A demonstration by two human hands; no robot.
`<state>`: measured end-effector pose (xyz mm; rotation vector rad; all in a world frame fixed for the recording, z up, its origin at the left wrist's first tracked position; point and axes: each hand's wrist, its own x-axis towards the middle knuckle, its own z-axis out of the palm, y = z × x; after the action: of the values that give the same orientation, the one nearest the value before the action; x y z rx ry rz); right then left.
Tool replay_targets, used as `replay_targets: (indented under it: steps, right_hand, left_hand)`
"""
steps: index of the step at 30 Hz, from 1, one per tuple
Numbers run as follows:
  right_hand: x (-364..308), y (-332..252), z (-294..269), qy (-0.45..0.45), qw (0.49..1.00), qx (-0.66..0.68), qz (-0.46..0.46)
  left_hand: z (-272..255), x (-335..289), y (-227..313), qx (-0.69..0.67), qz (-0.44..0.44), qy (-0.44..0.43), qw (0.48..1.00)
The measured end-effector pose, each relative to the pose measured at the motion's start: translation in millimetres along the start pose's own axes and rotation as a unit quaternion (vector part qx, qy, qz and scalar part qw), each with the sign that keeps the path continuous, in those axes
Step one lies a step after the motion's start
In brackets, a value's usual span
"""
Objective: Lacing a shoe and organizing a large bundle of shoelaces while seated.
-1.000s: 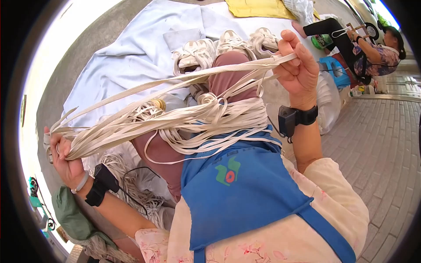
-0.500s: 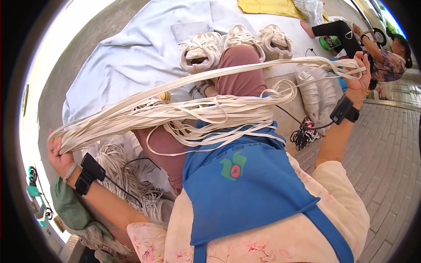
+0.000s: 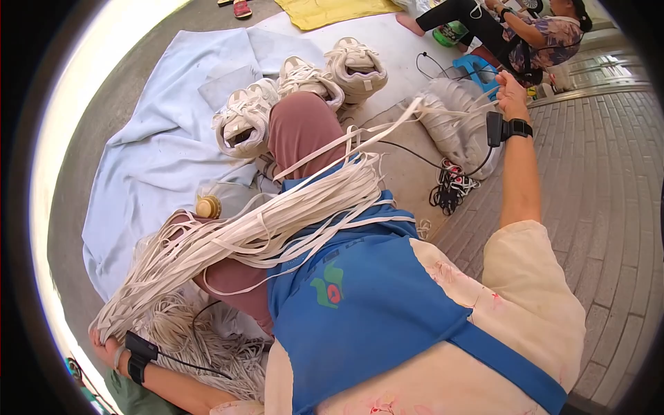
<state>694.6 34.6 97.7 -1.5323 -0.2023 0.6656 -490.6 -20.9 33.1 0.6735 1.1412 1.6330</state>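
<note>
A long bundle of off-white flat shoelaces (image 3: pixel 252 232) lies slantwise over my knees and blue apron (image 3: pixel 373 318). At its lower-left end my left hand (image 3: pixel 107 349) is closed around the laces, its fingers partly hidden beneath them. My right hand (image 3: pixel 512 95), raised at the far right, is closed on a few lace ends that stretch back toward the bundle, blurred by motion. Beneath the bundle, beside my left forearm, is a tangled heap of similar laces (image 3: pixel 183 328). Three off-white sneakers (image 3: pixel 356 71) stand beyond my knee.
A light blue cloth (image 3: pixel 138 162) covers the ground at left. A gold, round-topped object (image 3: pixel 208 206) sits by my left knee. At right lie a plastic-wrapped bundle (image 3: pixel 443 121) and black cords (image 3: pixel 449 190). Another person (image 3: pixel 546 34) sits at the far right near a blue stool (image 3: pixel 477 71).
My right hand has pulled outward and its laces now trail apart from the main bundle. My left hand has dropped lower, tilting the bundle more steeply. The whole view has shifted.
</note>
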Motion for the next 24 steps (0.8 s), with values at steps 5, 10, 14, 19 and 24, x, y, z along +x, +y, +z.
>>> replay_targets:
  steps: [5,10,14,19,24]
  right_hand:
    - [39,-63,-53,0.096,0.992,0.028,-0.073]
    - [-35,-49,43,-0.217,0.975,-0.002,-0.043]
    - [-122,-27,129,-0.366,0.907,-0.15,-0.148]
    - [-210,-40,194,-0.543,0.837,-0.012,-0.064]
    - [-279,-14,228,-0.649,0.747,-0.009,-0.142]
  left_hand:
    - [53,-11,-23,0.374,0.16,0.169,0.898]
    - [170,-29,-12,-0.304,-0.08,-0.019,0.949]
    - [279,-49,-20,-0.338,-0.12,-0.073,0.931]
    - [366,-90,-53,-0.285,-0.098,-0.12,0.946]
    - [372,-98,-113,-0.333,-0.136,-0.112,0.926]
